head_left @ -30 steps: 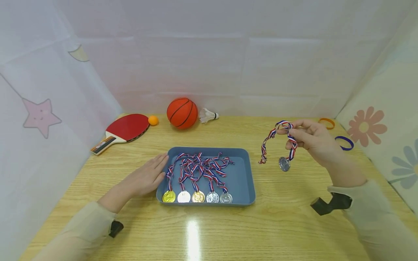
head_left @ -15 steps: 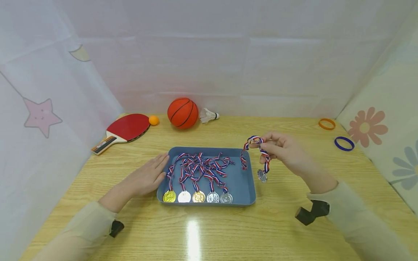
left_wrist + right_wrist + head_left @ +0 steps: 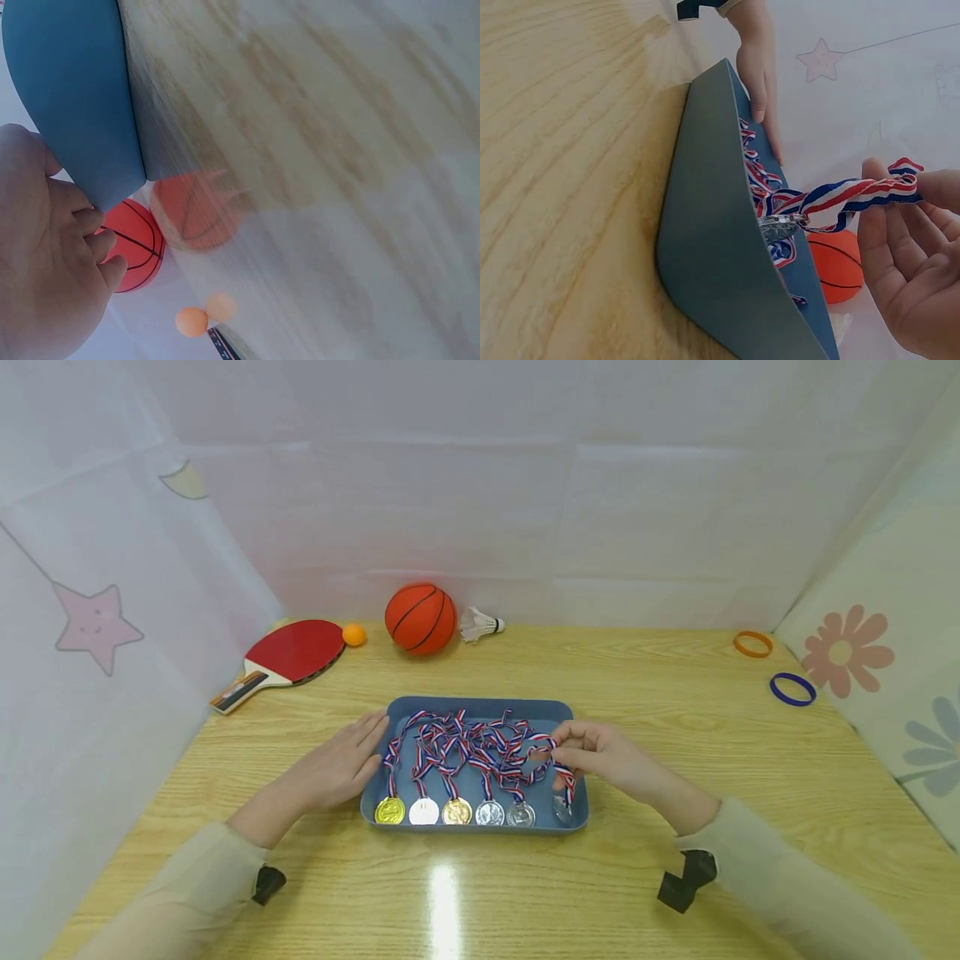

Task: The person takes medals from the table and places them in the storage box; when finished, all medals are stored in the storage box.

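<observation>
My right hand pinches the striped ribbon of a silver medal between thumb and fingers, over the right end of a blue tray. The medal hangs low inside the tray, near its front right corner. Along the front of the tray lie several more medals in a row, among them a gold medal and a silver medal. Their red, white and blue ribbons tangle behind them. My left hand rests against the tray's left rim with its fingers straight, holding nothing.
Behind the tray are an orange basketball, a shuttlecock, an orange table tennis ball and a red paddle. An orange wristband and a blue wristband lie at the far right. Fabric walls border the wooden table.
My right hand has carried the silver medal leftward and down, from above the table on the right into the tray's right end. The left hand has stayed at the tray's left rim.
</observation>
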Demonstrator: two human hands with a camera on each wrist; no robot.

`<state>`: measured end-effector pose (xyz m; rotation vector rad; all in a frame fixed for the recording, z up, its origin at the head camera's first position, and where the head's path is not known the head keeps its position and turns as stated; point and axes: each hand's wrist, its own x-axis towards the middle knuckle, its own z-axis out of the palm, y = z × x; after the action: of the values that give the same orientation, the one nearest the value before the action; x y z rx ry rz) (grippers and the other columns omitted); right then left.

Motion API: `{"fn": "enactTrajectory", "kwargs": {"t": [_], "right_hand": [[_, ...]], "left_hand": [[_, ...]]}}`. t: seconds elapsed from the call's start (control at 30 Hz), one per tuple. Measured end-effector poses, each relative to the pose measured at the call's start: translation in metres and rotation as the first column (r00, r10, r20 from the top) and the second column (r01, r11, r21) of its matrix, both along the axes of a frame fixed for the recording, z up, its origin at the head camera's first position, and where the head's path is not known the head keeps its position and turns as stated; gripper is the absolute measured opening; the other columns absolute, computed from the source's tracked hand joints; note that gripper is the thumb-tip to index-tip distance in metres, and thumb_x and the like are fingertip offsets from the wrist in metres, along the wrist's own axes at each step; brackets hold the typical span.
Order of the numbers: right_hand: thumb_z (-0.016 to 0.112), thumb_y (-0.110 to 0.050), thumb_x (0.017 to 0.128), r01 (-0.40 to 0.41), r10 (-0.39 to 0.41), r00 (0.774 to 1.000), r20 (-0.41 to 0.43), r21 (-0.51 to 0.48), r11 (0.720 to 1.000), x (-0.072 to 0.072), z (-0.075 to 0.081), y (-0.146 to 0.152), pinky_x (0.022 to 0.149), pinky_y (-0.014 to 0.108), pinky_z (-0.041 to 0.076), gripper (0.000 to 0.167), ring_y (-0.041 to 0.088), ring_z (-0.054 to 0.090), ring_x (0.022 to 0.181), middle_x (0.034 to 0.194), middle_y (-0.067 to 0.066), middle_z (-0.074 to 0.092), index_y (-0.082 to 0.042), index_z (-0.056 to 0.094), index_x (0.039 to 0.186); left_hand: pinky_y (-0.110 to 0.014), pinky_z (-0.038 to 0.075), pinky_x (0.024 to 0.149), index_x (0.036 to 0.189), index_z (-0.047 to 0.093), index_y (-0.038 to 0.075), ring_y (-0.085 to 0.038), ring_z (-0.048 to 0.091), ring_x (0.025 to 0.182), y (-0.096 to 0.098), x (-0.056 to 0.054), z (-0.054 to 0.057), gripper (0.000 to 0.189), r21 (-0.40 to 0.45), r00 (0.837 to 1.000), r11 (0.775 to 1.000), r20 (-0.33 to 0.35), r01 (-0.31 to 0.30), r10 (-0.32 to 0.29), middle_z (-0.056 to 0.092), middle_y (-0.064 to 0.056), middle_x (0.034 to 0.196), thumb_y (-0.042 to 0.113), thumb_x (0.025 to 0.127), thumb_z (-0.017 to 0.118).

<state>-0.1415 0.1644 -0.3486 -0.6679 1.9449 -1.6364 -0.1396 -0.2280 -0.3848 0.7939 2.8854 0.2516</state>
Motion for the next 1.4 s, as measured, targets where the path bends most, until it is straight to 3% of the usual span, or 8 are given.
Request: {"fn": "enactTrajectory", "kwargs": {"t": [0.17, 0.33, 0.5, 0.7, 0.9, 1.0, 1.17, 1.4], "right_hand": [[0.050, -0.013, 0.095, -0.045, 0.045, 0.999, -0.013, 0.024, 0.999, -0.001, -0.008, -0.002, 0.070, 0.037, 0.052, 0.023, 0.027, 0.065, 0.076, 0.109, 0.030, 0.057, 0.009, 0.052, 0.102], [0.054, -0.010, 0.093, 0.016, -0.011, 0.999, -0.048, 0.094, 0.995, -0.008, -0.013, -0.001, 0.076, 0.035, 0.052, 0.023, 0.030, 0.064, 0.082, 0.102, 0.026, 0.053, 0.011, 0.054, 0.102], [0.061, -0.008, 0.088, 0.083, -0.037, 0.973, -0.230, 0.195, 0.977, -0.015, -0.020, -0.001, 0.072, 0.032, 0.053, 0.013, 0.023, 0.060, 0.082, 0.090, 0.009, 0.059, 0.002, 0.061, 0.096], [0.070, -0.007, 0.080, 0.194, -0.027, 0.853, -0.520, 0.270, 0.943, -0.021, -0.031, -0.003, 0.071, 0.043, 0.048, 0.007, 0.013, 0.058, 0.077, 0.079, -0.005, 0.062, -0.008, 0.064, 0.084], [0.075, -0.001, 0.073, 0.285, -0.014, 0.710, -0.704, 0.269, 0.920, -0.026, -0.041, -0.006, 0.082, 0.050, 0.042, 0.025, 0.009, 0.062, 0.072, 0.075, -0.009, 0.062, -0.012, 0.054, 0.080], [0.076, -0.001, 0.071, 0.319, 0.007, 0.665, -0.747, 0.293, 0.901, -0.029, -0.045, -0.008, 0.089, 0.058, 0.030, 0.029, 0.007, 0.061, 0.071, 0.072, -0.012, 0.061, -0.015, 0.052, 0.078], [0.075, -0.006, 0.074, 0.346, 0.043, 0.666, -0.745, 0.359, 0.867, -0.035, -0.050, -0.011, 0.092, 0.061, 0.023, 0.023, 0.007, 0.059, 0.073, 0.072, -0.014, 0.061, -0.018, 0.056, 0.074], [0.071, -0.010, 0.080, 0.315, 0.128, 0.697, -0.706, 0.462, 0.829, -0.045, -0.052, -0.016, 0.094, 0.062, 0.024, 0.006, 0.010, 0.061, 0.080, 0.079, -0.009, 0.067, -0.015, 0.069, 0.083]], "left_hand": [[-0.045, 0.016, 0.109, 0.144, 0.019, -0.004, -0.035, 0.012, 0.136, 0.000, -0.001, -0.001, 0.058, -0.001, 1.000, 1.000, -0.006, 0.000, 0.000, 0.014, -0.017, 0.151, 0.024, 0.098, 0.037], [-0.045, 0.016, 0.109, 0.144, 0.019, -0.004, -0.034, 0.012, 0.136, 0.000, -0.001, -0.001, 0.058, -0.005, 1.000, 1.000, -0.007, -0.001, 0.001, 0.014, -0.017, 0.151, 0.025, 0.098, 0.037], [-0.045, 0.016, 0.108, 0.144, 0.019, -0.005, -0.035, 0.012, 0.136, 0.000, -0.001, -0.001, 0.058, -0.004, 1.000, 1.000, -0.003, -0.002, 0.002, 0.014, -0.017, 0.151, 0.024, 0.098, 0.037], [-0.046, 0.016, 0.108, 0.144, 0.019, -0.005, -0.035, 0.012, 0.136, -0.001, -0.002, -0.001, 0.058, 0.001, 1.000, 1.000, -0.002, 0.002, -0.002, 0.014, -0.018, 0.150, 0.024, 0.098, 0.037], [-0.046, 0.016, 0.108, 0.144, 0.019, -0.005, -0.035, 0.012, 0.136, -0.001, -0.001, -0.001, 0.057, 0.006, 1.000, 1.000, -0.008, 0.007, -0.007, 0.014, -0.018, 0.150, 0.024, 0.098, 0.037], [-0.045, 0.016, 0.109, 0.143, 0.019, -0.006, -0.035, 0.013, 0.136, 0.000, 0.000, -0.001, 0.057, 0.012, 1.000, 1.000, -0.016, 0.012, -0.011, 0.015, -0.018, 0.150, 0.022, 0.097, 0.038], [-0.045, 0.016, 0.109, 0.143, 0.020, -0.006, -0.036, 0.014, 0.136, 0.000, 0.001, 0.001, 0.057, 0.015, 1.000, 1.000, -0.019, 0.012, -0.011, 0.015, -0.019, 0.150, 0.021, 0.097, 0.038], [-0.045, 0.016, 0.109, 0.143, 0.019, -0.006, -0.035, 0.013, 0.136, 0.000, 0.000, 0.000, 0.057, 0.006, 1.000, 1.000, -0.018, 0.009, -0.009, 0.015, -0.018, 0.150, 0.023, 0.097, 0.038]]}}
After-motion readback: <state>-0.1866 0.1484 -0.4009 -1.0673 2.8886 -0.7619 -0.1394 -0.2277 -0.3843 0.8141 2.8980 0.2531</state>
